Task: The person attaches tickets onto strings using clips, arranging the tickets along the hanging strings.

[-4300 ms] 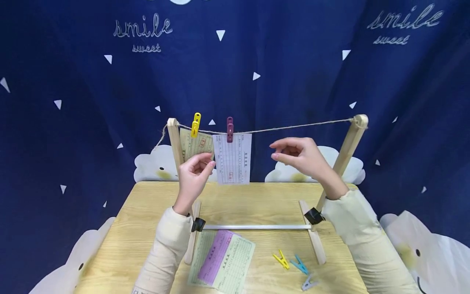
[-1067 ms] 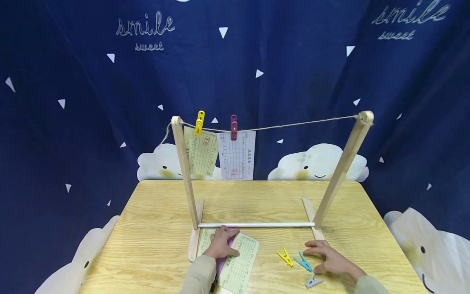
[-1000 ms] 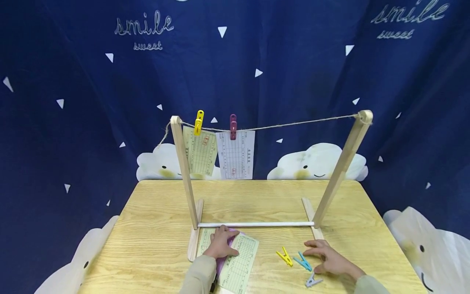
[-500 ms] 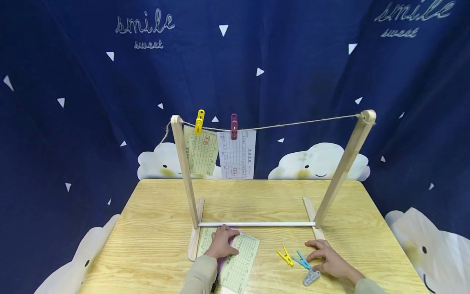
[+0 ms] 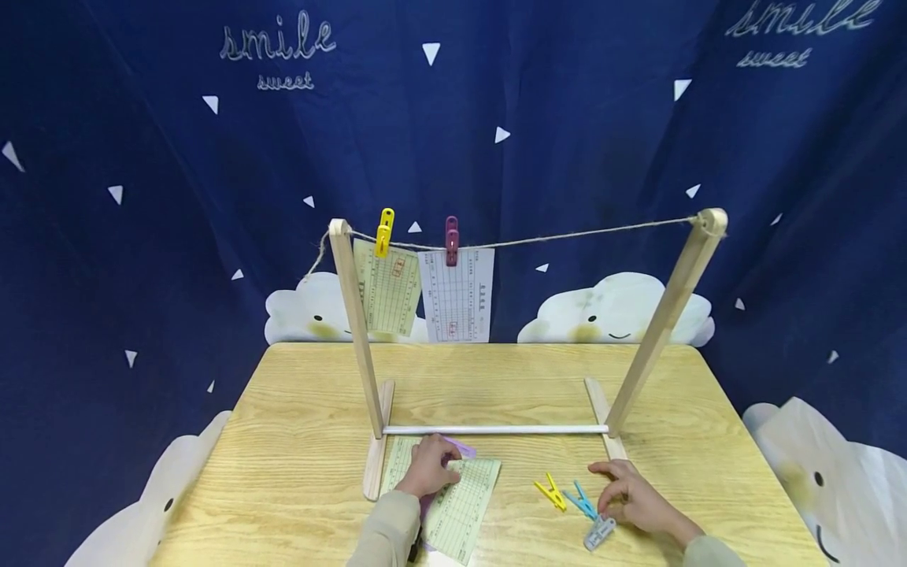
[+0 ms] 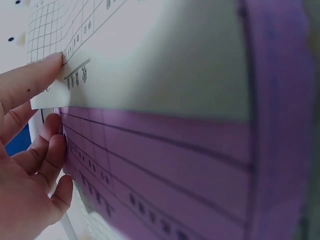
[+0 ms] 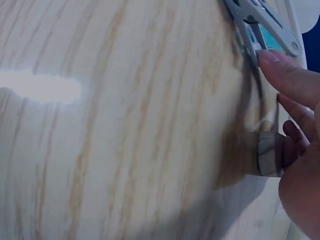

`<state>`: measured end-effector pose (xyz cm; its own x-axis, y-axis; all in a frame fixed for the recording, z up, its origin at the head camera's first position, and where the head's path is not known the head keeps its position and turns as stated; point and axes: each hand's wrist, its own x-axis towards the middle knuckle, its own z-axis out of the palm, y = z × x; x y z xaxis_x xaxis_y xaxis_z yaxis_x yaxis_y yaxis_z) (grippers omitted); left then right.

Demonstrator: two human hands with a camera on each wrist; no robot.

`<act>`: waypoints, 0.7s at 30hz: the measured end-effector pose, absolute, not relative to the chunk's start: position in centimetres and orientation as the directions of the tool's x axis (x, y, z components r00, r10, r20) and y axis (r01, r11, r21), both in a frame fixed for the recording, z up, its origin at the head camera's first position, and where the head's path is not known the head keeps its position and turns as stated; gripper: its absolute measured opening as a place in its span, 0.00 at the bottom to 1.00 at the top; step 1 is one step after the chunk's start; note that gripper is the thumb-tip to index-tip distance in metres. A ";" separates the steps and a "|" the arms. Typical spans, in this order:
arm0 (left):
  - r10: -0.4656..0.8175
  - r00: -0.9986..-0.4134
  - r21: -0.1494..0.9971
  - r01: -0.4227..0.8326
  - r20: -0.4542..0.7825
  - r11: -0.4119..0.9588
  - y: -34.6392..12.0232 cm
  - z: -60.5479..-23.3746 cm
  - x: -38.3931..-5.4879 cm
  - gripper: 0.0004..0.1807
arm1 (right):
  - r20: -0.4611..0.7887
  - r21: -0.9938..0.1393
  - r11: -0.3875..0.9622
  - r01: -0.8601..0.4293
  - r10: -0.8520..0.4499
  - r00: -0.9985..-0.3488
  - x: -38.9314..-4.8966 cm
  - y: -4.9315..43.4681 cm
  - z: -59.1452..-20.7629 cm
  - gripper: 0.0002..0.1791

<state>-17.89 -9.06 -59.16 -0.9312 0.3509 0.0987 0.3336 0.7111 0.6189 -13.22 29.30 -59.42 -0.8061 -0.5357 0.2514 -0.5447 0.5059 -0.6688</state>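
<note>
My left hand (image 5: 427,466) is over the papers on the near side of the stand, pinching the edge of a pale green printed slip (image 5: 464,508) between thumb and finger. Under that slip lies a purple slip (image 6: 165,160), filling much of the left wrist view, with another green slip (image 5: 398,457) beneath. To the right, my right hand (image 5: 636,498) pinches a grey clothespin (image 5: 599,533) by its handle end, low at the tabletop. A blue clothespin (image 5: 583,502) and a yellow clothespin (image 5: 550,494) lie beside it.
A wooden stand with a left post (image 5: 357,339) and right post (image 5: 662,331) carries a twine line (image 5: 567,235). A yellow clip (image 5: 384,233) holds a yellowish slip (image 5: 390,291); a maroon clip (image 5: 451,241) holds a white slip (image 5: 457,303). A white rod (image 5: 496,430) joins the feet.
Both hands have come down from beside the line to the table. The right has taken the grey clothespin and turned it. The left now pinches the green slip, whose upper edge has shifted.
</note>
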 end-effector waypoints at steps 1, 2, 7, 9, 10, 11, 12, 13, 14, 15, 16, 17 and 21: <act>0.351 -0.930 0.619 0.341 0.111 0.708 -9.1 -59.2 -17.9 0.11 | 0.234 -0.674 0.511 -0.533 -0.537 -0.811 -13.2 29.3 -59.3 0.08; 0.351 -0.929 0.620 0.347 0.121 0.704 -9.1 -59.2 -17.9 0.10 | 0.216 -0.681 0.513 -0.522 -0.541 -0.813 -13.2 29.4 -59.1 0.07; 0.353 -0.921 0.643 0.373 0.166 0.669 -9.2 -59.2 -18.1 0.08 | 0.191 -0.735 0.465 -0.493 -0.556 -0.809 -13.2 29.5 -58.3 0.04; 0.353 -0.920 0.669 0.371 0.171 0.644 -9.3 -59.0 -18.1 0.07 | 0.221 -0.754 0.417 -0.507 -0.565 -0.795 -13.3 29.6 -58.2 0.04; 0.352 -0.921 0.687 0.363 0.164 0.630 -9.3 -59.0 -18.1 0.07 | 0.242 -0.757 0.396 -0.520 -0.569 -0.786 -13.4 29.7 -58.2 0.04; 0.350 -0.924 0.703 0.352 0.154 0.619 -9.3 -58.9 -18.1 0.06 | 0.256 -0.762 0.377 -0.526 -0.572 -0.779 -13.4 29.8 -58.3 0.05; 0.351 -0.926 0.722 0.338 0.140 0.603 -9.4 -58.7 -18.1 0.06 | 0.261 -0.766 0.364 -0.530 -0.576 -0.774 -13.5 29.9 -58.3 0.05; 0.356 -0.926 0.746 0.325 0.126 0.581 -9.4 -58.4 -18.0 0.06 | 0.254 -0.777 0.356 -0.520 -0.579 -0.775 -13.5 29.9 -58.2 0.04; 0.363 -0.926 0.765 0.310 0.107 0.564 -9.5 -58.3 -18.0 0.07 | 0.235 -0.794 0.347 -0.499 -0.581 -0.779 -13.5 30.0 -58.1 0.04; 0.369 -0.925 0.780 0.296 0.090 0.552 -9.5 -58.1 -17.9 0.07 | 0.205 -0.819 0.338 -0.464 -0.583 -0.786 -13.5 30.1 -58.0 0.03; 0.375 -0.924 0.788 0.289 0.080 0.544 -9.6 -58.0 -17.8 0.07 | 0.182 -0.837 0.332 -0.436 -0.582 -0.793 -13.5 30.1 -57.9 0.03; 0.380 -0.921 0.793 0.289 0.079 0.536 -9.6 -57.8 -17.8 0.07 | 0.149 -0.860 0.325 -0.394 -0.578 -0.802 -13.4 30.1 -57.6 0.02; 0.373 -0.924 0.799 0.286 0.085 0.528 -9.8 -57.7 -17.9 0.08 | 0.080 -0.918 0.280 -0.281 -0.564 -0.822 -13.4 29.9 -56.9 0.02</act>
<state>-17.87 -9.84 -57.70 -0.9242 0.3725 0.0848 0.2863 0.5285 0.7992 -13.40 29.90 -56.89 -0.8221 -0.5638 0.0797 -0.2807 0.2795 -0.9182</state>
